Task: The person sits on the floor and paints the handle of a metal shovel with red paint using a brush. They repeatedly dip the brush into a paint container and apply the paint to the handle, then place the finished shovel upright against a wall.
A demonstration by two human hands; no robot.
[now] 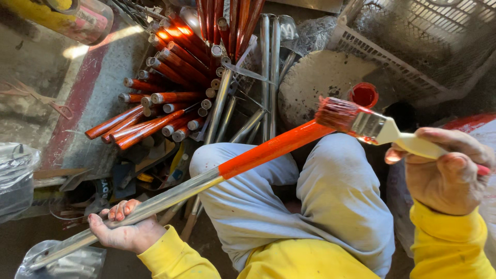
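Nearest me, my left hand [126, 230] has its fingers wrapped around the bare steel end of a metal rod [206, 178], whose long axis runs from lower left up to upper right across my knees. Its far half is coated orange-red. My right hand [447, 173], fingers clamped on a paintbrush [372, 126], sets the bristles at the rod's painted tip. Beyond lie a small red paint pot [363, 94], a heap of painted rods [170, 88], unpainted rods [268, 67] and a grey plastic crate [413, 46].
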